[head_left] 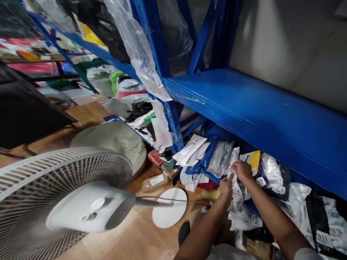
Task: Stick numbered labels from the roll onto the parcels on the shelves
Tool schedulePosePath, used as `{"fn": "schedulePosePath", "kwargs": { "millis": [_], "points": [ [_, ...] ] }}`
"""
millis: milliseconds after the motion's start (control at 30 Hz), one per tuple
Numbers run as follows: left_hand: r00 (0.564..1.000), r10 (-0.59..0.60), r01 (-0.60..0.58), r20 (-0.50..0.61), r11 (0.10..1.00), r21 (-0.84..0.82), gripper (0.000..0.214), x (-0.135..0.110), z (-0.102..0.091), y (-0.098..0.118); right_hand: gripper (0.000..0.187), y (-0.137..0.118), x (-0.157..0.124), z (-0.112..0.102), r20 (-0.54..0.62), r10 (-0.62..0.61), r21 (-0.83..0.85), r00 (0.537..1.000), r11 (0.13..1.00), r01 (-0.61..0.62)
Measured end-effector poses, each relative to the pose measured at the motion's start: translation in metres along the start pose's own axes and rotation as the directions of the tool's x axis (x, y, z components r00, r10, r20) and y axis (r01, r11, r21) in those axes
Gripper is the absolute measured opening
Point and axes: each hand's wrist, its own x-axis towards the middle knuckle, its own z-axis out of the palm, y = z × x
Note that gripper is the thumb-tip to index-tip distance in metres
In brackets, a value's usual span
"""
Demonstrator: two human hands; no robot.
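A strip of white number labels, with 5026 and 5027 readable on it, hangs between my hands in front of the low shelf. My left hand is closed on the strip's left edge. Higher up, the fingers of my right hand pinch the strip near its top; the exact contact is partly hidden. Right behind them stand plastic mailing bags, among them a grey bag, a yellow one and a white bag labelled 5017.
A blue shelf board juts out above my hands, joined to a blue upright. A large floor fan with a round white base stands at left. Numbered parcels continue rightward. Cardboard boxes lie on the floor.
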Motion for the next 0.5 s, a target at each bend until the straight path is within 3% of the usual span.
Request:
{"fn": "schedulePosePath", "kwargs": {
  "millis": [133, 200, 233, 300, 333, 367, 433, 500],
  "points": [
    [0.988, -0.024, 0.012, 0.151, 0.996, 0.084, 0.042, -0.023, -0.027, 0.000, 0.014, 0.002, 0.001, 0.003, 0.028, 0.003, -0.051, 1.000, 0.999, -0.001],
    [0.974, 0.140, -0.172, 0.180, 0.969, 0.175, 0.038, -0.031, -0.044, 0.005, 0.013, -0.001, 0.002, 0.002, 0.018, 0.017, -0.073, 1.000, 0.997, -0.015],
    [0.939, 0.286, -0.327, 0.191, 0.915, 0.238, 0.035, -0.032, -0.052, 0.009, 0.023, -0.004, 0.004, 0.001, -0.018, 0.023, -0.091, 1.000, 0.996, -0.025],
    [0.783, 0.567, -0.621, 0.256, 0.695, 0.363, 0.026, -0.028, -0.062, 0.014, 0.039, -0.010, 0.008, -0.001, -0.099, -0.053, -0.121, 0.994, 0.992, 0.041],
    [0.698, 0.645, -0.711, 0.311, 0.574, 0.405, 0.023, -0.025, -0.064, 0.014, 0.041, -0.013, 0.011, -0.001, -0.100, -0.151, -0.121, 0.984, 0.983, 0.138],
    [0.641, 0.675, -0.760, 0.366, 0.489, 0.429, 0.021, -0.020, -0.065, 0.014, 0.038, -0.015, 0.014, -0.002, -0.067, -0.270, -0.104, 0.961, 0.959, 0.262],
    [0.579, 0.675, -0.805, 0.458, 0.379, 0.457, 0.020, -0.012, -0.063, 0.007, 0.034, -0.018, 0.019, -0.001, 0.048, -0.471, -0.025, 0.881, 0.881, 0.472],
    [0.554, 0.671, -0.814, 0.493, 0.313, 0.489, 0.020, -0.006, -0.060, -0.003, 0.031, -0.019, 0.021, 0.001, 0.097, -0.526, 0.019, 0.845, 0.850, 0.527]
  ]
}}
